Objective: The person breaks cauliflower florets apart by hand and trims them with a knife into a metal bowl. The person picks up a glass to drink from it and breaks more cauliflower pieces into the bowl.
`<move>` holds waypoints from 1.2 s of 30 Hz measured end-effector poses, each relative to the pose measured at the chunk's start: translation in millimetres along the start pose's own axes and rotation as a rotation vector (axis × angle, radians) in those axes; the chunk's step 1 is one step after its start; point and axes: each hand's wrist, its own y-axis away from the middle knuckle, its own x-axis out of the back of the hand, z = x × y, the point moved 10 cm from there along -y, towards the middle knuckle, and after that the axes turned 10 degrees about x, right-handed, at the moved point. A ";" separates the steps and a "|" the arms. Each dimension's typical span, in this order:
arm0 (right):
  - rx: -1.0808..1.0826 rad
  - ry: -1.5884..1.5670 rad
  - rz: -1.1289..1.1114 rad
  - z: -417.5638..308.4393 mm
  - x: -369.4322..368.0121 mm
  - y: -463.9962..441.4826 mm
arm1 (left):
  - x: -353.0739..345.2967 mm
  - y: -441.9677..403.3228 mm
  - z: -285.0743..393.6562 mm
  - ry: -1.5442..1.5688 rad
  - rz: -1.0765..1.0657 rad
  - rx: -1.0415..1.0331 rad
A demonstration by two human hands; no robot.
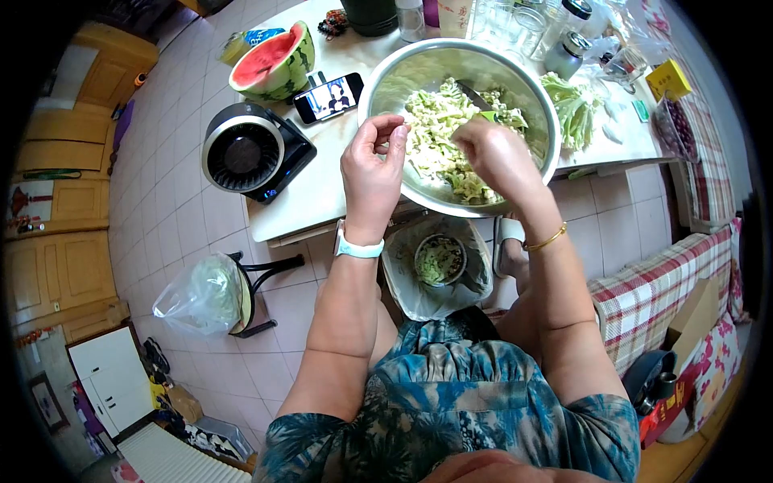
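A big steel bowl [378, 76] on the table holds a heap of chopped pale-green vegetable [427, 121]. At the bowl's left rim is my left hand [374, 165], its fingers curled and the thumb close to the fingertips; anything between them is too small to make out. Over the heap hangs my right hand [495, 153] with fingers drawn together, and their tips are partly hidden. Just beyond it, a grey blade [473, 95] lies in the bowl near a bright green piece. Leafy cabbage-like greens [572, 111] sit right of the bowl.
A lined bin [394, 278] with a tub of scraps [440, 259] stands below the bowl, between my legs. Left on the table are a small fan [243, 151], a phone [328, 97] and a cut watermelon [274, 64]. Jars [567, 55] crowd the back. A bagged stool [211, 294] stands left.
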 end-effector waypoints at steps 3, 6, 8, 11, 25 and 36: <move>0.088 -0.065 -0.204 -17.4 -51.9 6.9 | 0.9 -1.0 -7.7 0.048 -0.001 0.026; 0.061 -0.034 -0.403 -23.7 -81.7 9.5 | 1.5 -1.4 -10.5 0.053 -0.009 0.049; -0.054 -0.063 -0.477 -18.9 -89.6 9.9 | 1.9 -0.7 -11.8 0.058 -0.010 0.063; -0.027 -0.093 -0.493 -19.9 -91.0 9.6 | 3.7 -0.8 -15.2 0.056 -0.018 0.081; -0.073 -0.092 -0.173 19.7 -28.6 -8.0 | 17.2 -1.0 -16.1 -0.026 0.005 0.064; -0.050 -0.205 -0.493 1.4 -88.3 17.5 | 18.1 2.6 -14.6 -0.187 0.039 0.051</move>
